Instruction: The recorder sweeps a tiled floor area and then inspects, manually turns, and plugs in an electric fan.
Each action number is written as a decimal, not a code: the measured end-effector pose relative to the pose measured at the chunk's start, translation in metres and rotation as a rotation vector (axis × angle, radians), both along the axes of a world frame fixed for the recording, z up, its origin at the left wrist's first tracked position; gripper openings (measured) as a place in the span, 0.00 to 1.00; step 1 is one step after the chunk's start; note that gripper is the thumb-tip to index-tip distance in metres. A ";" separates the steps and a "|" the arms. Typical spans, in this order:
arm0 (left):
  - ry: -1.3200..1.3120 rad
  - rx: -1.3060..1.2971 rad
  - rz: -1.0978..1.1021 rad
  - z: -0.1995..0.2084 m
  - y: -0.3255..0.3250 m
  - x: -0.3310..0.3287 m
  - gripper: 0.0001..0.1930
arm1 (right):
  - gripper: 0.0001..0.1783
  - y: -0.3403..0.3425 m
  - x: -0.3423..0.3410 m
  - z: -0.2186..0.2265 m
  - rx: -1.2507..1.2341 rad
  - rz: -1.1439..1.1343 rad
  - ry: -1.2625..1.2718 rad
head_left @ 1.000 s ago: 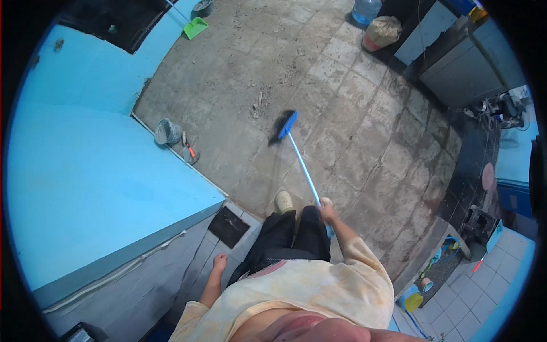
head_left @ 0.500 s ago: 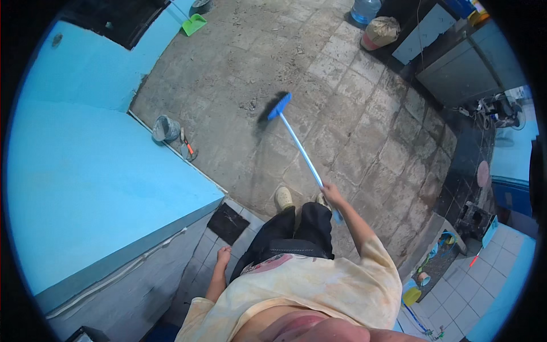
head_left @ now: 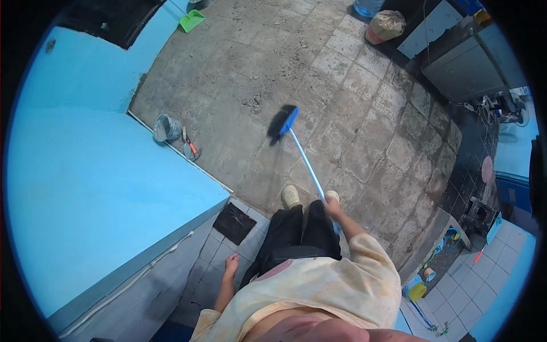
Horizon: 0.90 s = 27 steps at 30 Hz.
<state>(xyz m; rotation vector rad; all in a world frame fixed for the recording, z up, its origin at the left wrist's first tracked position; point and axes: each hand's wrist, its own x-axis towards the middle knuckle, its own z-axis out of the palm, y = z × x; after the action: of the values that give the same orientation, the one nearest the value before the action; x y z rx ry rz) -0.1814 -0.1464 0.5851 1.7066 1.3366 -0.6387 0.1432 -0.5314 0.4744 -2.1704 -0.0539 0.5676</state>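
My right hand [head_left: 331,206] is closed around the pale blue handle of a broom [head_left: 307,163], in front of my right thigh. Its blue head with dark bristles [head_left: 283,123] is tilted at the dusty tiled floor, ahead of my feet; I cannot tell whether the bristles touch it. Loose crumbs of debris [head_left: 254,101] lie just beyond the broom head. Beside my left hip hangs my left hand [head_left: 231,264], its fingers curled in and nothing seen in them.
By the blue wall at left stand a grey bucket [head_left: 167,129] and a trowel with an orange handle [head_left: 190,147]. Far off are a green dustpan [head_left: 192,21] and a paper sack [head_left: 385,27]. A dark floor square [head_left: 233,224] lies near my left foot. A low ledge [head_left: 428,236] runs at right.
My right hand has drawn the broom back toward my body. Its head is nearer and slightly further right, with more bristles showing. My left hand stays low at my side.
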 end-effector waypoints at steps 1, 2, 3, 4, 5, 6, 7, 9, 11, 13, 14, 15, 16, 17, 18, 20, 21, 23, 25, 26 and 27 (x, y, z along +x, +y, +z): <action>0.029 -0.023 -0.011 0.002 0.004 -0.005 0.15 | 0.11 0.030 0.032 -0.011 -0.050 0.065 0.231; 0.036 -0.010 0.006 0.006 0.005 -0.010 0.15 | 0.10 0.075 0.065 0.012 0.058 -0.041 0.389; 0.053 -0.031 0.123 0.020 -0.001 0.008 0.15 | 0.10 0.099 0.093 0.018 0.096 -0.049 0.319; 0.066 -0.046 0.246 0.032 -0.008 0.021 0.15 | 0.10 0.125 0.125 0.027 0.096 -0.035 0.296; 0.059 -0.050 0.231 0.035 -0.011 0.034 0.15 | 0.11 0.141 0.150 0.026 0.065 -0.012 0.223; 0.047 -0.027 0.222 0.038 -0.011 0.038 0.15 | 0.11 0.162 0.170 0.042 0.049 -0.054 0.269; 0.033 -0.007 0.208 0.041 -0.007 0.039 0.16 | 0.12 0.175 0.183 0.060 0.032 -0.101 0.313; 0.016 -0.011 0.178 0.028 0.003 0.039 0.15 | 0.12 0.176 0.197 0.076 0.053 -0.165 0.351; -0.001 -0.018 0.163 0.008 0.010 0.039 0.15 | 0.11 0.167 0.199 0.101 0.071 -0.215 0.389; 0.001 -0.064 0.166 -0.007 0.018 0.043 0.15 | 0.10 0.131 0.184 0.136 0.158 -0.266 0.437; -0.003 -0.079 0.146 -0.008 0.020 0.051 0.15 | 0.09 0.107 0.176 0.149 0.139 -0.294 0.443; -0.010 -0.089 0.086 -0.011 0.023 0.063 0.15 | 0.09 0.080 0.168 0.159 0.120 -0.321 0.451; -0.015 -0.098 0.029 -0.012 0.023 0.075 0.15 | 0.09 0.050 0.158 0.167 0.128 -0.332 0.436; -0.015 -0.111 0.013 -0.010 0.023 0.093 0.15 | 0.09 0.020 0.149 0.176 0.136 -0.342 0.422; 0.078 -0.119 -0.072 0.000 0.020 0.118 0.15 | 0.09 -0.006 0.138 0.194 0.101 -0.412 0.419; 0.170 -0.127 -0.181 0.012 0.017 0.151 0.14 | 0.09 -0.060 0.107 0.215 -0.009 -0.486 0.396; 0.115 -0.126 -0.141 0.013 0.013 0.169 0.14 | 0.09 -0.087 0.096 0.217 -0.085 -0.488 0.373; 0.064 -0.123 -0.105 -0.009 0.019 0.182 0.13 | 0.12 -0.115 0.086 0.248 -0.301 -0.544 0.349; -0.124 -0.026 -0.313 -0.069 0.045 0.176 0.13 | 0.12 -0.140 0.100 0.260 -0.363 -0.521 0.382; -0.130 -0.004 -0.330 -0.068 0.040 0.197 0.14 | 0.13 -0.158 0.106 0.261 -0.443 -0.512 0.415; -0.126 -0.012 -0.352 -0.067 0.034 0.217 0.14 | 0.12 -0.175 0.119 0.251 -0.410 -0.544 0.419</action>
<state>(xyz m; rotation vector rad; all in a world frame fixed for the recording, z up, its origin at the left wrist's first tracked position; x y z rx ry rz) 0.0354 -0.1121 0.5183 1.9571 0.9500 -0.7200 0.2617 -0.7065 0.7257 -2.2631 0.9198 0.7390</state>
